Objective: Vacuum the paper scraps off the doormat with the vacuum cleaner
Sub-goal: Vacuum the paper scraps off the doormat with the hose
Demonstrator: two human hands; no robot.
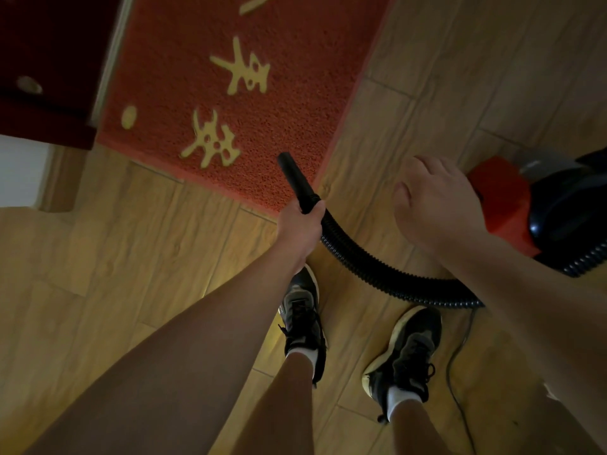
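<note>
- Left hand (300, 224) clamped round the black nozzle (295, 182), tip over the doormat (262, 93) near its corner.
- Right hand (433, 205) right of the doormat, by the vacuum cleaner (538, 208); fingers loosely curled, holding nothing.
- Ribbed hose (377, 270) looped below the doormat, ahead of two shoes (302, 310); thin cord (460, 356) alongside.

The doormat (295, 93) is rough, matt red pile. Beside it lie smooth wood-look floor (131, 241) boards, a ribbed black plastic hose (361, 264) and a glossy plastic vacuum cleaner (558, 208).

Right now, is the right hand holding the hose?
No; the left hand grips the hose, and the right hand holds nothing.
</note>
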